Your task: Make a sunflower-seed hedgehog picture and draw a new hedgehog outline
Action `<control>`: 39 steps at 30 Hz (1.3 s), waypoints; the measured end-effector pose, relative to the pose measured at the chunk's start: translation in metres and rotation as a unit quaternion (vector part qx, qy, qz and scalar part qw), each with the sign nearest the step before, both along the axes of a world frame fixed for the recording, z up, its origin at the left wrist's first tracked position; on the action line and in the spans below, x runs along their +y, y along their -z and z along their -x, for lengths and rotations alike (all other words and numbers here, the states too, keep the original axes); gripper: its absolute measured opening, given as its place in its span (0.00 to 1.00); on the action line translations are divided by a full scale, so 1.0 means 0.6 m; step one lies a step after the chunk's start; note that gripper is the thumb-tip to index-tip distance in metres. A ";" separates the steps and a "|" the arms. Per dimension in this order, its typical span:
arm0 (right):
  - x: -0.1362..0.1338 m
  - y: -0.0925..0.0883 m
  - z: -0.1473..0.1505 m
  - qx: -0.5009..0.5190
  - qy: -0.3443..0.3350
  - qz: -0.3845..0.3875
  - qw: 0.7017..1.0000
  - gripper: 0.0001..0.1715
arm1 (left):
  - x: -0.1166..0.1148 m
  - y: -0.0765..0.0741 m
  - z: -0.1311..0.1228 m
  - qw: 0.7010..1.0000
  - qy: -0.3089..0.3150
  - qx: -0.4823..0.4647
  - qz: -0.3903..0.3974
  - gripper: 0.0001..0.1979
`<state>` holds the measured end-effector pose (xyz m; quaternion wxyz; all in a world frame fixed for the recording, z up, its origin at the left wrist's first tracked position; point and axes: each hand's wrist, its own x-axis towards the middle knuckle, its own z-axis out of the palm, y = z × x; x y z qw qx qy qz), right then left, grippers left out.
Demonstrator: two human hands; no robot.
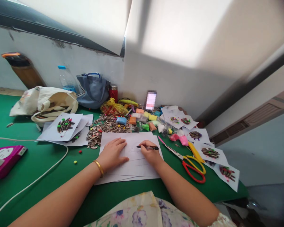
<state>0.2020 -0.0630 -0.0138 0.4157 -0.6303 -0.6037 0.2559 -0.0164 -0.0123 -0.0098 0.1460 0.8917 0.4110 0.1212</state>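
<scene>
Sheets of white paper [132,170] lie stacked on the green table in front of me, with faint pen lines on the top one. My left hand [113,154] rests flat on the left part of the sheets, fingers spread, holding nothing. On the right part, my right hand [150,153] grips a black pen [154,147], its tip pointing left over the drawn lines. Behind the paper is a pile of striped sunflower seeds [94,136]. Packets of coloured clay [152,117] sit beside the seeds.
Scissors [191,165] with red and yellow handles lie right of the paper, near a yellow cutter [196,152]. Seed-decorated sheets [66,126] flank both sides. Bags, bottles and a propped phone [150,101] stand behind. A white cable [47,170] crosses the left.
</scene>
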 end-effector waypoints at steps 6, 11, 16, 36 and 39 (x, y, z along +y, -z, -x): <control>0.001 0.000 0.000 -0.002 -0.002 0.007 1.000 0.11 | 0.001 0.001 0.000 1.000 -0.001 -0.007 0.003 0.33; 0.002 0.000 -0.001 -0.002 0.011 0.013 1.000 0.10 | 0.001 0.000 0.000 1.000 0.000 -0.002 0.001 0.33; 0.004 0.006 -0.007 -0.002 0.024 0.001 1.000 0.11 | 0.001 0.001 0.001 1.000 0.002 -0.003 0.000 0.33; 0.008 0.011 -0.018 0.003 0.054 0.000 0.999 0.11 | 0.000 -0.002 0.000 1.000 0.002 0.015 0.000 0.34; 0.007 0.008 -0.017 -0.003 0.044 0.007 0.999 0.11 | 0.000 -0.001 0.000 1.000 0.000 0.019 -0.002 0.34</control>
